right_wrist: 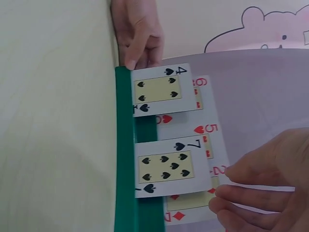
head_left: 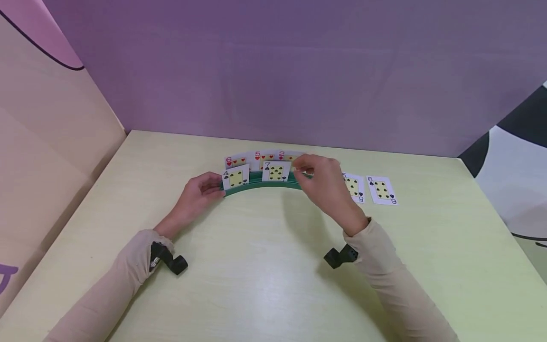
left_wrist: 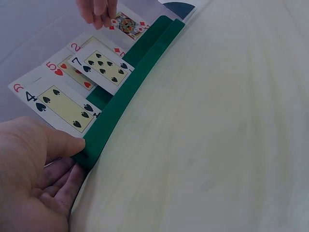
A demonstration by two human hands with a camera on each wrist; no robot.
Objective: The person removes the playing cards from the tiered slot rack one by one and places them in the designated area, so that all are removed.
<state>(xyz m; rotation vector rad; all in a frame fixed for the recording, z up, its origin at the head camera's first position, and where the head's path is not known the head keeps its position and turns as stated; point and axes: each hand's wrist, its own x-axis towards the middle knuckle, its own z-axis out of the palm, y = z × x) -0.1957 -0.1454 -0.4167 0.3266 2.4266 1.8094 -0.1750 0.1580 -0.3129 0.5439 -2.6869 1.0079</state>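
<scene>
My left hand [head_left: 198, 190] grips the left end of a curved green card holder [head_left: 255, 179], its thumb over the front edge. Standing in the front slot are the four of spades [head_left: 236, 177] and the seven of spades [head_left: 276, 172]. Behind them stand the six of hearts [head_left: 232, 160], five of hearts [head_left: 259, 159] and two of diamonds [head_left: 285, 156]. A face card of diamonds [left_wrist: 126, 25] shows farther along in the left wrist view. My right hand [head_left: 322, 187] has loosely bent fingers, with fingertips [right_wrist: 218, 191] overlapping the upper part of the two of diamonds and apart from the thumb.
On the table [head_left: 265, 266], right of the holder, lie a five of spades [head_left: 354, 187], partly hidden by my right hand, and a six of spades [head_left: 382, 190]. A purple panel [head_left: 278, 71] rises along the table's back edge.
</scene>
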